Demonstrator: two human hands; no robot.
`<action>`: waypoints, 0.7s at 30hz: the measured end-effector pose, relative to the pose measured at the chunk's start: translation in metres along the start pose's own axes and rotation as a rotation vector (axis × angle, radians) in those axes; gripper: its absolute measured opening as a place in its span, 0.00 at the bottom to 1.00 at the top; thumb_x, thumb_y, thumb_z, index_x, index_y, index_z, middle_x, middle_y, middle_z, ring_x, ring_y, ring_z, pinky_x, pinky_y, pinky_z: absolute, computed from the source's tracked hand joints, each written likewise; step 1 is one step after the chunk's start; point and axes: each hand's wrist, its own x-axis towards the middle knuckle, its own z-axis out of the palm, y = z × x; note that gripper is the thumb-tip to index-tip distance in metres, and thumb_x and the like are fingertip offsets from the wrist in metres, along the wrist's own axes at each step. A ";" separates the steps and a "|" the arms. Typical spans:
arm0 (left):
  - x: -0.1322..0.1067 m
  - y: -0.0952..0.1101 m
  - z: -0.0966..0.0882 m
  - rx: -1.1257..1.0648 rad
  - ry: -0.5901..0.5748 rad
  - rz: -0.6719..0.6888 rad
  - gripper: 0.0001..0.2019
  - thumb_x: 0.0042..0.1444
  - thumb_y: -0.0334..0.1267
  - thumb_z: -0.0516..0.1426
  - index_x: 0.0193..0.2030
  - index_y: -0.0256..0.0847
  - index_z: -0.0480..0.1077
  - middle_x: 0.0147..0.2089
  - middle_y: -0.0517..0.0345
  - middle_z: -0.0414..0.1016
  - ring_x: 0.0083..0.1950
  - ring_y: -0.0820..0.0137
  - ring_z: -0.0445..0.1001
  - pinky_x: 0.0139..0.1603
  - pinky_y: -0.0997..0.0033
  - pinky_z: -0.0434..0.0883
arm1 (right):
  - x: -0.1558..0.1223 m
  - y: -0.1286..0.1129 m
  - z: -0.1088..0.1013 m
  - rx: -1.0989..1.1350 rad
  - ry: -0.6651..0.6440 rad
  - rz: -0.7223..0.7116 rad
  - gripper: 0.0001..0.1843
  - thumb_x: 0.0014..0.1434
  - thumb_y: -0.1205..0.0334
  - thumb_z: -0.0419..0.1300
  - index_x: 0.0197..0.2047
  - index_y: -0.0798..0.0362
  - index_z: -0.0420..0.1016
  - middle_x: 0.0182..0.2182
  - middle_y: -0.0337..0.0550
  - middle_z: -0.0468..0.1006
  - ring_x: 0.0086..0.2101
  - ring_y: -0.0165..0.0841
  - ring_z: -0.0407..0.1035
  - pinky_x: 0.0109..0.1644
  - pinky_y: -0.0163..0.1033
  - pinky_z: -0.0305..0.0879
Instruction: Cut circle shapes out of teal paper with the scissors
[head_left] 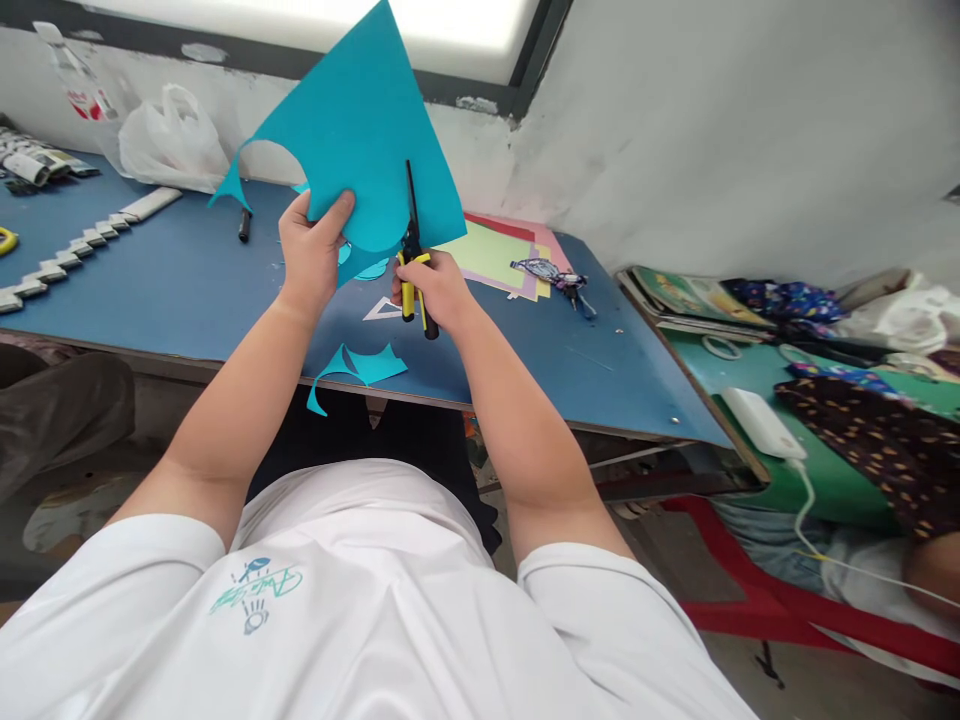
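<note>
My left hand (319,235) pinches a large teal sheet of paper (360,130), its thumb lying on the front face. The sheet is raised above the table, with a rounded piece cut out of its left side. In my right hand (439,285) are scissors (411,240) with black-and-yellow handles. One dark blade shows in front of the sheet, and a curved cut runs from the lower edge up to the scissors. Below, teal paper scraps (367,367) hang partly over the table's front edge. A white triangle ruler (384,309) lies beneath my right hand, partly hidden.
Coloured paper sheets (495,255) and a patterned fabric item (555,272) lie on the blue table (525,350) to the right. Leftward are a black marker (244,225), a folding strip (67,257), a plastic bag (172,140) and a bottle (75,75). A green table (840,480) adjoins at right.
</note>
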 end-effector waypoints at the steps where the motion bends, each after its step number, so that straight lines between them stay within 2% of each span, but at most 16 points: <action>1: -0.001 -0.001 0.002 -0.034 0.075 0.071 0.34 0.51 0.80 0.79 0.42 0.55 0.78 0.39 0.62 0.85 0.77 0.54 0.79 0.82 0.46 0.77 | -0.001 -0.001 0.001 0.008 -0.004 0.006 0.19 0.57 0.46 0.74 0.40 0.45 0.71 0.32 0.40 0.81 0.33 0.36 0.78 0.42 0.44 0.82; 3: -0.004 -0.003 0.006 -0.084 0.175 0.176 0.30 0.54 0.72 0.81 0.41 0.53 0.79 0.39 0.60 0.84 0.70 0.51 0.85 0.76 0.46 0.83 | -0.002 -0.003 0.001 0.022 -0.010 0.010 0.21 0.56 0.45 0.75 0.40 0.45 0.71 0.32 0.39 0.81 0.34 0.36 0.78 0.44 0.45 0.83; 5: -0.006 -0.004 0.008 -0.090 0.195 0.192 0.27 0.56 0.68 0.81 0.37 0.52 0.77 0.38 0.57 0.81 0.66 0.49 0.88 0.73 0.46 0.85 | -0.002 -0.003 0.002 0.032 -0.015 0.010 0.23 0.55 0.43 0.76 0.41 0.44 0.70 0.32 0.39 0.81 0.34 0.36 0.78 0.45 0.45 0.84; 10: -0.007 -0.001 0.009 -0.094 0.212 0.197 0.26 0.59 0.64 0.80 0.38 0.49 0.76 0.40 0.56 0.80 0.67 0.48 0.88 0.73 0.47 0.86 | -0.002 -0.002 0.002 0.017 -0.011 0.010 0.23 0.55 0.42 0.76 0.40 0.45 0.70 0.32 0.39 0.80 0.33 0.36 0.78 0.44 0.45 0.83; 14: -0.003 -0.006 0.004 -0.074 0.187 0.226 0.30 0.57 0.70 0.80 0.38 0.50 0.75 0.38 0.58 0.79 0.64 0.52 0.88 0.71 0.50 0.84 | -0.003 -0.001 0.001 0.005 -0.010 0.016 0.22 0.56 0.44 0.76 0.40 0.45 0.71 0.32 0.39 0.81 0.33 0.36 0.78 0.43 0.44 0.83; 18: 0.010 -0.019 -0.007 0.086 0.047 0.258 0.38 0.58 0.84 0.73 0.40 0.51 0.69 0.35 0.61 0.76 0.64 0.62 0.83 0.72 0.54 0.80 | -0.003 -0.001 0.001 0.004 -0.002 0.007 0.18 0.55 0.46 0.73 0.39 0.46 0.74 0.31 0.40 0.82 0.32 0.36 0.77 0.40 0.44 0.81; 21: 0.018 -0.028 -0.013 0.088 0.030 0.276 0.41 0.58 0.86 0.73 0.41 0.50 0.66 0.33 0.63 0.70 0.60 0.65 0.81 0.70 0.56 0.79 | -0.002 -0.001 0.001 -0.007 0.001 0.006 0.18 0.54 0.45 0.72 0.38 0.47 0.75 0.31 0.41 0.82 0.31 0.36 0.78 0.39 0.44 0.81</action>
